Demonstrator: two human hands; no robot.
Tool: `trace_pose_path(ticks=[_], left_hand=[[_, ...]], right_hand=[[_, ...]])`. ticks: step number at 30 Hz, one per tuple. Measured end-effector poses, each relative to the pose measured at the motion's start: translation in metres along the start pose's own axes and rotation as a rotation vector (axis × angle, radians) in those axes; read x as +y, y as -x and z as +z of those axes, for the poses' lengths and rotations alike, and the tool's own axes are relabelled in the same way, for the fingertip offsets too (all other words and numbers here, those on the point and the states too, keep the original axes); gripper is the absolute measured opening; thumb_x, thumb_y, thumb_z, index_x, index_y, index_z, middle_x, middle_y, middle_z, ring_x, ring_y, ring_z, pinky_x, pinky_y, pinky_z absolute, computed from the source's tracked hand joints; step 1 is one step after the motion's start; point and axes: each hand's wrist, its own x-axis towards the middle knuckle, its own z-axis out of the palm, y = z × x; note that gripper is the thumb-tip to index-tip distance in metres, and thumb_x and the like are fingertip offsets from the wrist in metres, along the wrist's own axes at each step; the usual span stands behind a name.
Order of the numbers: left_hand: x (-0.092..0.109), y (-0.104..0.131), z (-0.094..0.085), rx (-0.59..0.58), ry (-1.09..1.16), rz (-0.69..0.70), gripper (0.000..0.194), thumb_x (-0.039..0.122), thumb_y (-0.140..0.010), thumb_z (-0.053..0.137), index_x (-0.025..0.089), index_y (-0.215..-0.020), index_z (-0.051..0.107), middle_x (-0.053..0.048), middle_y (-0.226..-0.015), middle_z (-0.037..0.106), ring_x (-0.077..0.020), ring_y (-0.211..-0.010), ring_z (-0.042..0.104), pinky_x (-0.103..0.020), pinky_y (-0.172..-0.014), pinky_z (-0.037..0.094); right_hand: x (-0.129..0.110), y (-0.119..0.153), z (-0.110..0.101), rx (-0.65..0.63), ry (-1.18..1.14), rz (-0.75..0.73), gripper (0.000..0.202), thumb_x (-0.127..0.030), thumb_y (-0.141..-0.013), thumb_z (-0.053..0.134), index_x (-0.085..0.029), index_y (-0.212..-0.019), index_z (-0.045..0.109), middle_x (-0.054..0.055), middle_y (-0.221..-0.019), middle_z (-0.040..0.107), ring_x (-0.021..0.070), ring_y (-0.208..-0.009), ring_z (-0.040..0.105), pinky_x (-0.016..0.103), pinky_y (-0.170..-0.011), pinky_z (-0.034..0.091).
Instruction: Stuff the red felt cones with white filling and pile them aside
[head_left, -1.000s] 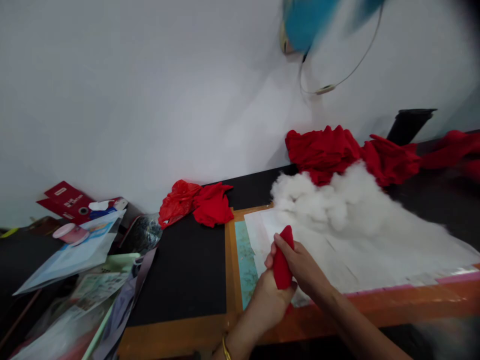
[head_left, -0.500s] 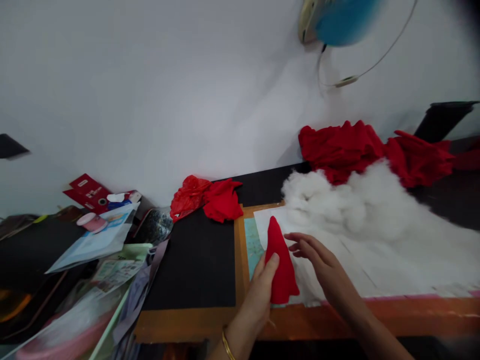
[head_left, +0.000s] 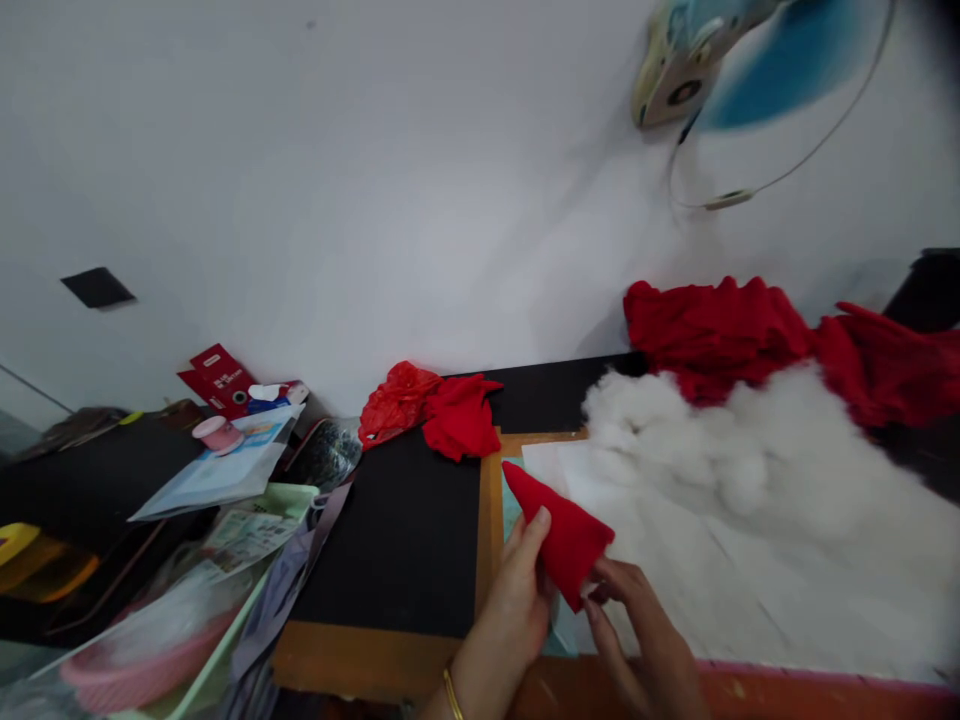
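Observation:
A red cloth cone [head_left: 564, 535] lies tilted in my left hand [head_left: 517, 590], its point up and to the left. The left thumb presses on its near face and the fingers go behind it. At the wide lower end, my right hand [head_left: 645, 640] has its thumb and fingers closed on the edge of the opening. A little white shows between those fingertips; it looks like stuffing. Beyond the hands, a big heap of white fiber stuffing [head_left: 735, 450] rests on a white sheet [head_left: 547, 460].
Folded red cloth [head_left: 712, 325] lies behind the stuffing by the wall. A red plastic bag [head_left: 397, 400] and a red cloth piece [head_left: 461, 415] sit on the black mat [head_left: 405, 530]. At left stands a green bin [head_left: 217, 640] with a pink basket. A blue fan [head_left: 787, 75] hangs above.
The cone has gone from upright to tilted, its wide end swung toward the right. My right hand has come from beside the cone down to its opening. The camera view has shifted.

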Motion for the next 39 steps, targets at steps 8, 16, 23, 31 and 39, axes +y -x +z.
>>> trace_pose_path(ticks=[8, 16, 23, 31, 39], left_hand=[[0.000, -0.007, 0.005, 0.045, -0.143, 0.125, 0.047, 0.030, -0.058, 0.087, 0.012, -0.094, 0.064, -0.009, -0.089, 0.071, -0.0191, -0.079, 0.066, -0.029, -0.076, 0.051], [0.004, -0.005, 0.005, 0.084, -0.242, 0.120, 0.048, 0.029, -0.057, 0.086, 0.012, -0.096, 0.064, -0.006, -0.082, 0.071, -0.0177, -0.069, 0.065, -0.028, -0.068, 0.052], [-0.002, 0.001, 0.007, 0.048, -0.242, 0.116, 0.050, 0.029, -0.062, 0.083, 0.012, -0.105, 0.063, -0.008, -0.091, 0.072, -0.0177, -0.080, 0.066, -0.027, -0.076, 0.051], [0.021, -0.009, 0.004, 0.067, -0.209, 0.181, 0.055, 0.051, -0.073, 0.072, 0.013, -0.111, 0.061, -0.013, -0.092, 0.073, -0.0228, -0.081, 0.069, -0.030, -0.069, 0.053], [0.018, -0.016, 0.004, -0.002, -0.188, 0.130, 0.046, 0.044, -0.080, 0.068, 0.012, -0.112, 0.060, -0.018, -0.111, 0.070, -0.0242, -0.085, 0.070, -0.033, -0.070, 0.055]], right_hand=[[0.008, 0.007, -0.011, -0.014, -0.055, 0.136, 0.022, -0.023, -0.093, 0.048, -0.027, -0.114, 0.052, 0.010, -0.112, 0.058, 0.0234, -0.094, 0.060, 0.035, -0.074, 0.055], [0.006, 0.003, -0.013, 0.159, -0.066, 0.223, 0.039, -0.032, -0.085, 0.062, -0.025, -0.120, 0.046, 0.012, -0.129, 0.046, 0.0211, -0.089, 0.058, 0.038, -0.076, 0.054], [0.013, -0.007, 0.002, -0.080, -0.198, 0.478, 0.042, -0.034, -0.083, 0.055, -0.019, -0.122, 0.046, 0.012, -0.116, 0.062, 0.0255, -0.101, 0.063, 0.038, -0.084, 0.054], [0.011, -0.009, 0.006, -0.102, -0.125, 0.349, 0.031, -0.016, -0.072, 0.048, -0.020, -0.101, 0.059, 0.007, -0.098, 0.068, 0.0211, -0.086, 0.065, 0.029, -0.073, 0.054], [0.017, -0.009, 0.008, -0.039, -0.156, 0.398, 0.028, -0.016, -0.075, 0.048, -0.019, -0.100, 0.059, 0.005, -0.093, 0.069, 0.0186, -0.081, 0.068, 0.026, -0.068, 0.056]])
